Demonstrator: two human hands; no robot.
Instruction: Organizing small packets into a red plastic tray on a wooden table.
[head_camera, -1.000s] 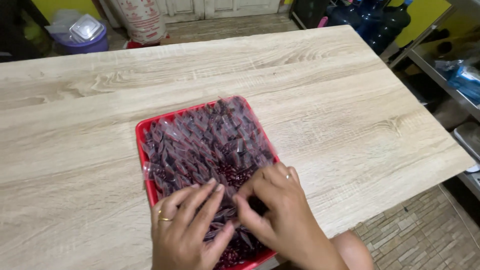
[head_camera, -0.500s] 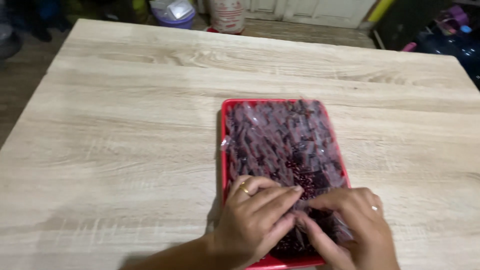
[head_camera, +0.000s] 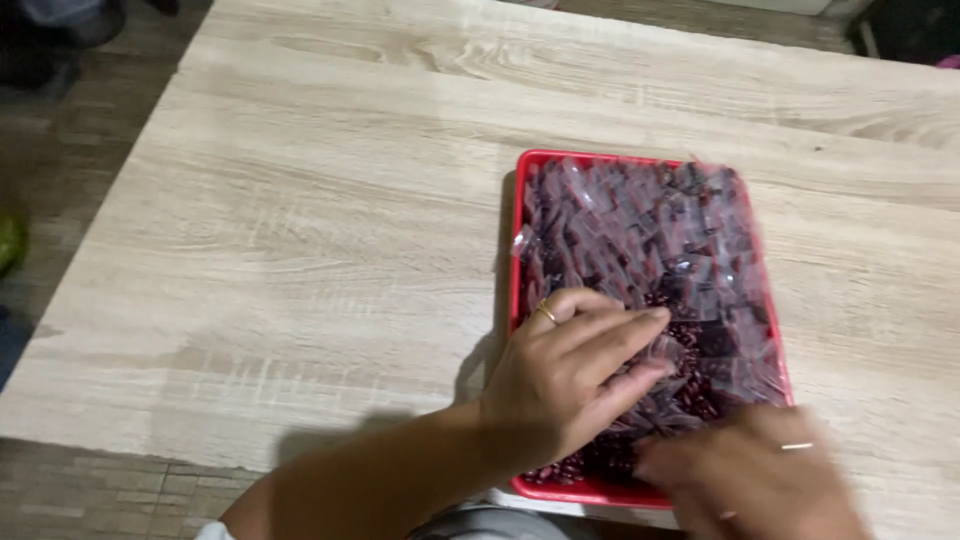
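Note:
A red rectangular tray (head_camera: 518, 262) lies on a light wooden table (head_camera: 300, 230), filled with several small clear plastic packets of dark reddish-purple pieces (head_camera: 650, 240). My left hand (head_camera: 565, 380), with a gold ring, rests flat on the packets at the tray's near left, fingers stretched to the right. My right hand (head_camera: 750, 480), blurred and wearing a thin ring, sits at the tray's near right corner, fingers curled at the packets. Whether it pinches one packet is not clear.
The table's left edge and near edge are in view, with tiled floor (head_camera: 90, 495) below. Dark objects stand on the floor beyond the far corners (head_camera: 60, 30). Bare tabletop stretches left of the tray.
The view has swung left, so the tray now sits at the right. My right hand has slid toward the near right corner; my left hand stays on the packets.

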